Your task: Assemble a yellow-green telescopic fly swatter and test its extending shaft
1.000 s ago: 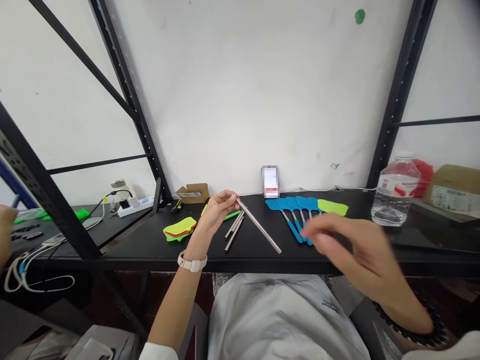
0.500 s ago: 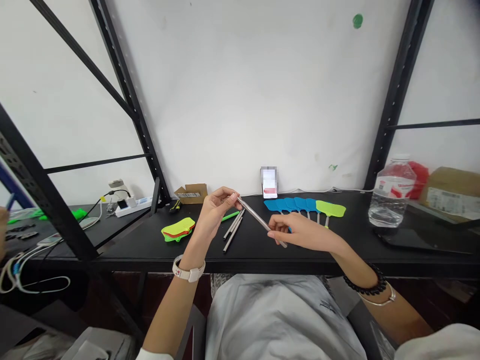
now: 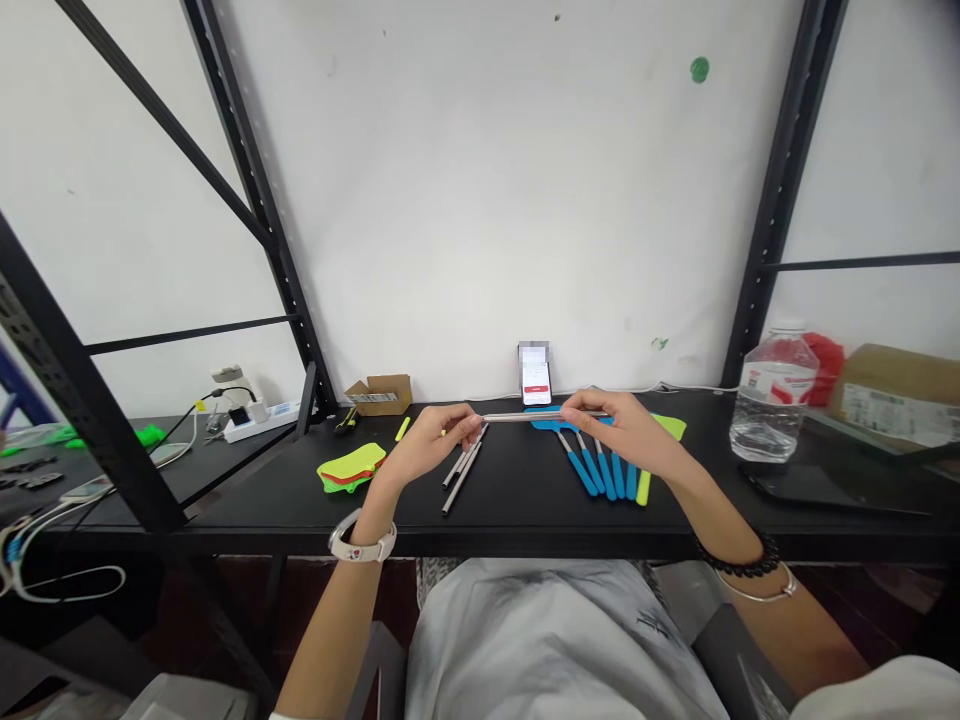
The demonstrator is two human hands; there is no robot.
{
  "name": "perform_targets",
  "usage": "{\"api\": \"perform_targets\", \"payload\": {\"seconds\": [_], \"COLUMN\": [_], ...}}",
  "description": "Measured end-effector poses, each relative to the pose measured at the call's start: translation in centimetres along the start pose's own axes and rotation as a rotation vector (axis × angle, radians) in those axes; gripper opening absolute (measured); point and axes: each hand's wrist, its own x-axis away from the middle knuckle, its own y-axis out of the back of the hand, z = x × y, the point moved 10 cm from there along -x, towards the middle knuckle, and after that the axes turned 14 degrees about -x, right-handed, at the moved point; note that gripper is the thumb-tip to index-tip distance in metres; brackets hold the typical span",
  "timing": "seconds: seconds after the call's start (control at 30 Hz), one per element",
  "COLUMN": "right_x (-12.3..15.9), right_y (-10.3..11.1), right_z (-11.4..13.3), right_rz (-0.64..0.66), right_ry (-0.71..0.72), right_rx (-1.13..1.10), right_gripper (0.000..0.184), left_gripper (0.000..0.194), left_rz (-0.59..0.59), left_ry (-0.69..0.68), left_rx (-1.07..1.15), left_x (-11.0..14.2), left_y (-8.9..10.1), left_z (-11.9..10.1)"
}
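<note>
A thin metal rod (image 3: 525,416) is held level above the black shelf (image 3: 525,510), one end in each hand. My left hand (image 3: 431,446) pinches the rod's left end; a white watch is on that wrist. My right hand (image 3: 626,432) pinches the right end, with a dark bead bracelet on the wrist. Below the rod, a few more metal rods (image 3: 459,470) lie on the shelf. Several blue-handled swatters (image 3: 596,468) and one lime-handled one (image 3: 645,482) lie under my right hand.
A stack of lime and orange swatter heads (image 3: 349,466) lies at the left. A phone (image 3: 534,374) leans on the wall beside a small cardboard box (image 3: 379,393). A water bottle (image 3: 772,393) stands at the right. Black rack posts (image 3: 772,200) frame the shelf; a power strip (image 3: 251,415) sits far left.
My right hand came in from the lower right and took the rod's free end. The rod swung from slanting down-right to level, raised between both hands.
</note>
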Motion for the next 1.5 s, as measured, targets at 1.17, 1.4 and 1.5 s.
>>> {"api": "perform_targets", "payload": {"seconds": [1.17,1.4,1.5], "right_x": [0.2,0.3,0.1], "right_y": [-3.2,-3.4,-2.9], "right_z": [-3.1,-3.0,-3.3], "right_rz": [0.377,0.392,0.325], "right_ry": [-0.177,-0.154,-0.143], "right_rx": [-0.216,-0.207,-0.165], "right_gripper": [0.046,0.043,0.046], "left_gripper": [0.026,0.032,0.036], "left_rz": [-0.122,-0.138,-0.136], "left_ry": [-0.024,-0.052,-0.062], "left_rx": [-0.019,-0.071,-0.117], "left_x": [0.5,0.6,0.5], "left_y": [1.2,1.3,1.3], "left_z": [-1.7,-2.1,-2.1]}}
